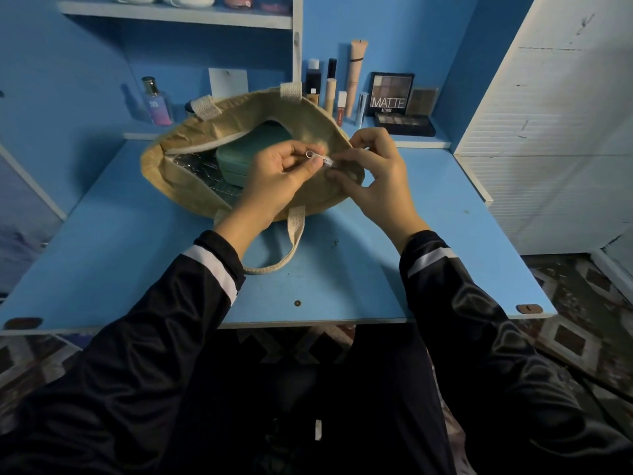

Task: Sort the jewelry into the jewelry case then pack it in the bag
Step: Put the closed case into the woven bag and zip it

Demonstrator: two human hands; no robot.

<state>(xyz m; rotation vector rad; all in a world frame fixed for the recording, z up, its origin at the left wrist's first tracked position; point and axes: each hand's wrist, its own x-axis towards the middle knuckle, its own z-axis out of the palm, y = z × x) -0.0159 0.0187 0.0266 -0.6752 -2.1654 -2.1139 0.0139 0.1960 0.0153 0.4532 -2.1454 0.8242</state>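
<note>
Left grip [274, 173] pinches zipper pull [313, 154]; palette [390, 94] reads MATTE

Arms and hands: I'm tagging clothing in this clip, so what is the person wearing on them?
Both arms wear long, shiny black sleeves. The left sleeve and right sleeve each carry a white band just behind a black cuff. The left hand and right hand are bare, with no gloves.
</note>
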